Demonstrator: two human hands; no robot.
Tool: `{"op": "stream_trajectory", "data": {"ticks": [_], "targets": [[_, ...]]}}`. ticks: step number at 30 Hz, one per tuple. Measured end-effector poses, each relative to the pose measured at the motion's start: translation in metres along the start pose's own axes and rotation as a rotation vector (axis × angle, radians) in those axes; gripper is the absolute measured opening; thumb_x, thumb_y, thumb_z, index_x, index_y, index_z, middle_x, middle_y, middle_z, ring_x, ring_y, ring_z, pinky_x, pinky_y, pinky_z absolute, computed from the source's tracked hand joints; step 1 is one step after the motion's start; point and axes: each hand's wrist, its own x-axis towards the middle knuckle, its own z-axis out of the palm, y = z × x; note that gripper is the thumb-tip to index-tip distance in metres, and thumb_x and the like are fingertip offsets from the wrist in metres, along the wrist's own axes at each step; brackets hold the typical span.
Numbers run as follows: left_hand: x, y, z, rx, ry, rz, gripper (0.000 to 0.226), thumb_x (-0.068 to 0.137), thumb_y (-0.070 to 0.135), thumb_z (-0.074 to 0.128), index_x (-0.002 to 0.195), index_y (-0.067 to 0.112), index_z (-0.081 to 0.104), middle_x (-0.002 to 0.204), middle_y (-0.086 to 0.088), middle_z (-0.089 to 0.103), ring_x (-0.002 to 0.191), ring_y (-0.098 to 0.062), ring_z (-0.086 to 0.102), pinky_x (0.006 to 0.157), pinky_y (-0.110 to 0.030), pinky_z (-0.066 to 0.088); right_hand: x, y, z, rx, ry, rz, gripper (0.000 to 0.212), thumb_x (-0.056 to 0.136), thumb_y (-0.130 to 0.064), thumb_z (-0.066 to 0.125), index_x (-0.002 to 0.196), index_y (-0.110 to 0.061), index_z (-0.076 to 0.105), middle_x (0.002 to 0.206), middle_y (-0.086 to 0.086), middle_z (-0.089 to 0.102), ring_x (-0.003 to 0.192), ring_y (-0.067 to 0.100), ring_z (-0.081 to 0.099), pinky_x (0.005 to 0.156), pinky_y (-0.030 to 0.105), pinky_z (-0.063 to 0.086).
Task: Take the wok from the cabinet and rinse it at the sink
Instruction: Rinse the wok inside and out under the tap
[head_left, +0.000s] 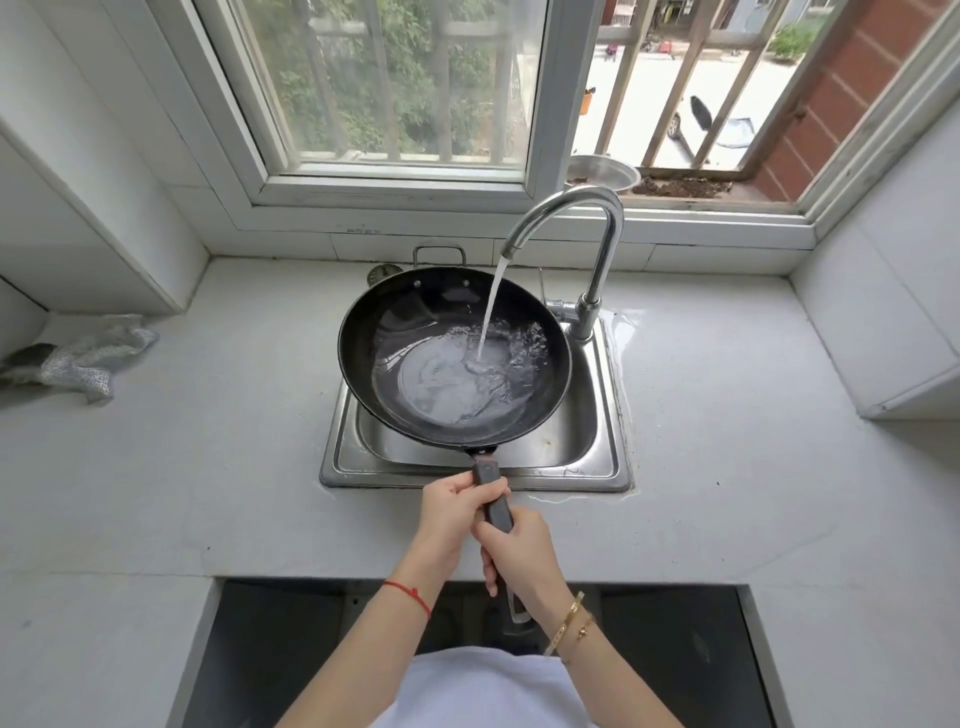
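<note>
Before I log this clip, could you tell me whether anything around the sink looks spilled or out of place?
Yes: water has pooled on the counter beside the faucet base and along the sink right and front edges. A crumpled cloth lies at far left.

Black wok (415, 332), round, shallow, w/ long dark handle (491, 493) pointing toward the person. Sits level over the steel sink (597, 457), covering most of the basin, far rim past sink's back edge. Small loop handle at far rim. Water stream (491, 306) from tap above sink hits inside, right of center; shallow water pooled in bottom, rippling.
</note>
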Motion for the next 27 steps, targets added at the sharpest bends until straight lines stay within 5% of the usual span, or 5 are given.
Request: {"op": "stream_trajectory", "data": {"ticks": [4, 16, 27], "targets": [[-0.001, 0.002, 0.004, -0.077, -0.056, -0.047, 0.004, 0.082, -0.002, 0.073, 0.084, 0.001, 0.075, 0.082, -0.011, 0.073, 0.078, -0.019, 0.068, 0.075, -0.026, 0.056, -0.002, -0.001, -0.003, -0.079, 0.046, -0.025, 0.023, 0.09, -0.013, 0.057, 0.067, -0.011, 0.056, 0.048, 0.005, 0.056, 0.037, 0.021, 0.054, 0.038, 0.03, 0.046], [-0.005, -0.012, 0.005, -0.087, -0.1, -0.033, 0.017, 0.082, -0.008, 0.069, 0.1, -0.007, 0.072, 0.079, -0.009, 0.077, 0.073, -0.013, 0.073, 0.066, -0.021, 0.058, -0.007, 0.013, -0.013, -0.115, 0.031, 0.005, 0.02, 0.09, -0.011, 0.054, 0.069, -0.012, 0.054, 0.052, 0.006, 0.056, 0.034, 0.016, 0.053, 0.034, 0.025, 0.045], [-0.002, -0.007, 0.001, 0.114, 0.005, 0.058, 0.008, 0.078, 0.002, 0.077, 0.085, -0.003, 0.075, 0.063, 0.002, 0.073, 0.055, -0.004, 0.065, 0.051, -0.014, 0.048, -0.001, 0.007, -0.005, 0.047, -0.04, 0.051, 0.025, 0.091, -0.007, 0.057, 0.066, -0.007, 0.055, 0.044, 0.003, 0.053, 0.033, 0.017, 0.049, 0.034, 0.024, 0.042]]}}
